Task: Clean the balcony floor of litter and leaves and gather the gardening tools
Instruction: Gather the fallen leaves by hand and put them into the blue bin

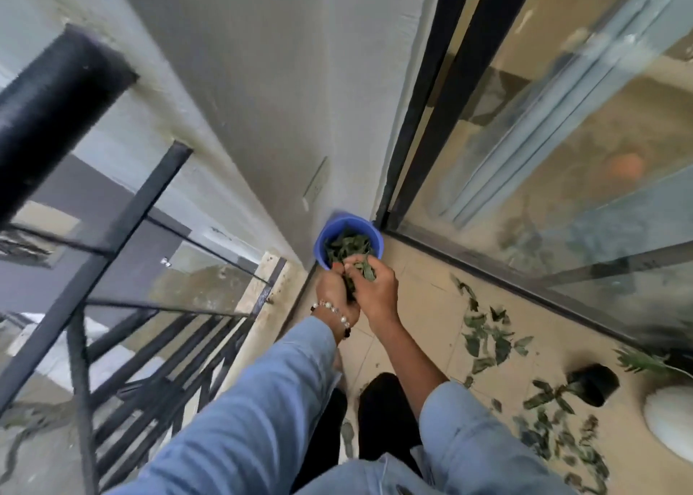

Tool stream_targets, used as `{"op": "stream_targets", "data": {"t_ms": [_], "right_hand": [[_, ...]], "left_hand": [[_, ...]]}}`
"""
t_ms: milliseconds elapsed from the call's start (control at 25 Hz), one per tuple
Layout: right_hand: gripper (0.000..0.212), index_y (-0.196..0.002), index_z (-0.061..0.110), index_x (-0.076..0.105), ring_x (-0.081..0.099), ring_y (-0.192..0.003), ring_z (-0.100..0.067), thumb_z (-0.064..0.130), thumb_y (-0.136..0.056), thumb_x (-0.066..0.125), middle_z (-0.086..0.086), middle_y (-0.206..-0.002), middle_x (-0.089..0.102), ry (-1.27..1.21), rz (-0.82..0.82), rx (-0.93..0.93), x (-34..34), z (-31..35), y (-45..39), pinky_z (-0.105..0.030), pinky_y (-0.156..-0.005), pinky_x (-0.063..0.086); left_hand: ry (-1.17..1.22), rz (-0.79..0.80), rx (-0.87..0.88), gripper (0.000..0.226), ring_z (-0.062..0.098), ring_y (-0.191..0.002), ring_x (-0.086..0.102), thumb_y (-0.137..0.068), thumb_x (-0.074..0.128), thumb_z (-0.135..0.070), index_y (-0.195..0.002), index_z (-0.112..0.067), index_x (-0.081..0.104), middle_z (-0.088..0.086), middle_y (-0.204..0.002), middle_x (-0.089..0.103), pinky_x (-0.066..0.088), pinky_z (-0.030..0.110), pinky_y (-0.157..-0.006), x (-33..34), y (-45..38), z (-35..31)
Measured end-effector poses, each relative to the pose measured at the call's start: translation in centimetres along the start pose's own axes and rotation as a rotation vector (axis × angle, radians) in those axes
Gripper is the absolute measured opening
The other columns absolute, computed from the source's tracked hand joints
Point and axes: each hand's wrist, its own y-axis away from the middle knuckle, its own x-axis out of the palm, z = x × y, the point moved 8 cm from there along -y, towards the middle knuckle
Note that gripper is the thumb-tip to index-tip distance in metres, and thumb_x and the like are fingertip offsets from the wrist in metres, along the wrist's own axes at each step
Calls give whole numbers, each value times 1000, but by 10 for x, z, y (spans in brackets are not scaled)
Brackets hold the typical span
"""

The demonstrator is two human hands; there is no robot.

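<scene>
**Handful of leaves going into the blue bucket**

Person stands in the balcony corner, both arms out over the blue bucket [348,241], which sits on the tiled floor [423,307] where the wall meets the sliding glass door [543,149]. Left hand [335,294], beaded bracelet [333,312] at the wrist, and right hand [377,288] are pressed together at the bucket rim, fingers curled around a clump of leaves [360,269]. Bucket already holds more green leaves.

Plenty left: loose leaves [487,339] lie scattered across the tiles to the right, more near a tipped black pot [592,384] and a white planter [671,423]. No gardening tools clearly visible; frame is blurry, so possibly missed.

Handling, my read: leaves are light, limp, crumbly, and will slip out of a loose grip. Best scooped from beneath with both hands cupped, squeezed lightly, released low inside the bucket. The black pot looks light; take it by the rim.
</scene>
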Motion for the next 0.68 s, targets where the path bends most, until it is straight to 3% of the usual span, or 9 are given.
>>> {"op": "stream_targets", "data": {"t_ms": [120,240,280,360,520,560,600,680], "right_hand": [[8,-87,25,70,66,-90,-11,18,-85,67,6,-92,72,-62,26,97,19,-22,-46,-31,-86,52],[12,-99,19,70,65,-98,-15,22,-89,64,-1,-102,70,-74,95,132,44,-60,-101,-39,-93,51],[16,-101,20,70,64,-100,-16,27,-88,63,-2,-105,70,-79,110,144,53,-78,-123,-41,-94,50],[22,-101,28,68,63,-106,-18,41,-84,61,-3,-110,68,-87,133,163,68,-121,-171,-43,-97,48],[12,-103,40,58,54,-118,-19,38,-92,59,-3,-127,58,-106,209,247,95,-208,-253,-41,-106,41],[21,-111,40,56,51,-123,-19,45,-91,58,-2,-134,54,-124,224,301,100,-229,-269,-41,-107,40],[43,-124,38,52,46,-129,-18,58,-86,56,0,-142,47,-119,234,347,108,-256,-289,-42,-109,37],[99,-146,33,28,30,-141,-19,88,-65,44,2,-155,27,-75,235,448,119,-310,-318,-45,-113,30]], "left_hand": [[-50,-1,-55,26,23,-87,63,-101,40,-23,-102,-8,61,12,-98,65,54,28,-67,17,-42,-10],[-148,-4,-27,42,31,-108,61,-103,34,-33,-128,-5,54,17,-120,62,52,39,-88,33,-110,-16],[-170,-49,-24,43,32,-106,61,-103,34,-33,-129,-4,53,16,-117,63,53,40,-85,34,-137,-16],[-141,-95,-19,43,29,-92,64,-102,39,-35,-124,-4,56,14,-103,67,52,35,-74,39,-199,-15],[-110,-61,-19,59,28,-95,66,-100,31,-55,-117,-9,62,13,-110,68,52,34,-78,47,-317,1],[-116,-34,-29,64,25,-91,67,-98,27,-59,-114,-10,64,12,-106,70,53,33,-74,48,-343,6],[-140,-27,-34,67,23,-89,68,-97,24,-62,-111,-12,66,10,-102,72,53,32,-71,47,-369,10],[-175,-38,1,70,23,-94,68,-92,25,-70,-112,-17,68,8,-104,73,54,36,-82,38,-407,8]]}}
